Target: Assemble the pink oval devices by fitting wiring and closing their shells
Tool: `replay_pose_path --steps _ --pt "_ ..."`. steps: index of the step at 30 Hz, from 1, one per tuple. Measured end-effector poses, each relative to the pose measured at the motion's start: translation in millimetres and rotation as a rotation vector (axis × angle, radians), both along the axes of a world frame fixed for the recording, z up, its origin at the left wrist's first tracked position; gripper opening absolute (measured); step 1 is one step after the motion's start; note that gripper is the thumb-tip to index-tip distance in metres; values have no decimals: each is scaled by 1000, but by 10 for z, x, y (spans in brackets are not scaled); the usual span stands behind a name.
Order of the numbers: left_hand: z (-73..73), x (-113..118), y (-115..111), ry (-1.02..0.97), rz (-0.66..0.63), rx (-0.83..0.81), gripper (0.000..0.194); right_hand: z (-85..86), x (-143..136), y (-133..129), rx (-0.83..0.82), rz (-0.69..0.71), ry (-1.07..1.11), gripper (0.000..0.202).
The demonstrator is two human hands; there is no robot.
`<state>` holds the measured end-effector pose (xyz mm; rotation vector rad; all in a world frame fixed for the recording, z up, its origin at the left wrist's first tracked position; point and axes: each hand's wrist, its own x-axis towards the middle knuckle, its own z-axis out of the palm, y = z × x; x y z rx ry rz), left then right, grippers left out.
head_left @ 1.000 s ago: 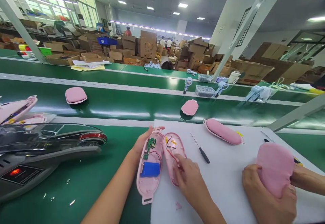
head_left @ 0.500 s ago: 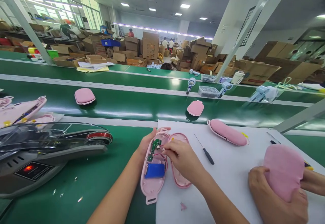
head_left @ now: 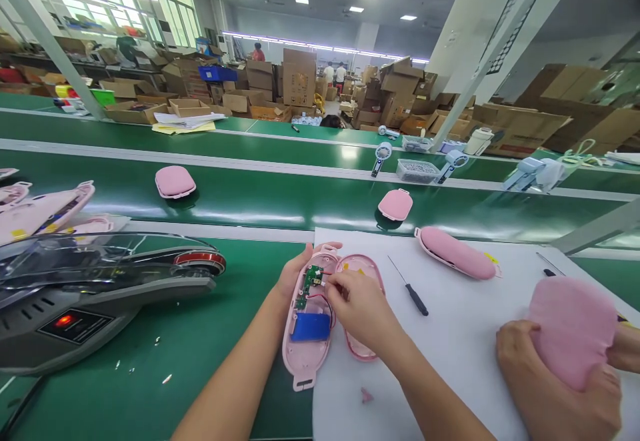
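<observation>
My left hand [head_left: 294,277] is wrapped around the upper end of a long pink plastic shell [head_left: 302,361], its fingertips showing past the far edge. Inside the shell are a green circuit board [head_left: 311,281], a blue battery pack [head_left: 311,327] and thin red and black wires [head_left: 327,302]. The fingers of my right hand [head_left: 357,302] are pinched beside the board on what looks like a small white wire plug [head_left: 323,283], mostly covered by the fingertips. A second pink shell half [head_left: 361,349] lies open on the white sheet, partly beneath my right hand.
A screwdriver [head_left: 416,299] and a closed pink case [head_left: 457,252] lie on the white sheet [head_left: 450,354]. At right, another person's hands [head_left: 555,377] hold a pink padded piece [head_left: 573,331]. A grey machine [head_left: 125,307] with a red light stands left; pink shells [head_left: 45,214] are piled behind it.
The whole view has shifted slightly. My left hand still holds the shell, and my right hand stays pinched beside the circuit board with hardly any movement.
</observation>
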<state>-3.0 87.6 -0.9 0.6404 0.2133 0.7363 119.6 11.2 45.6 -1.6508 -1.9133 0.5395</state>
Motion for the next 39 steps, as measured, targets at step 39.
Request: replay_pose_path --steps 39 --pt "49 87 -84 105 125 -73 54 211 138 116 -193 137 154 20"
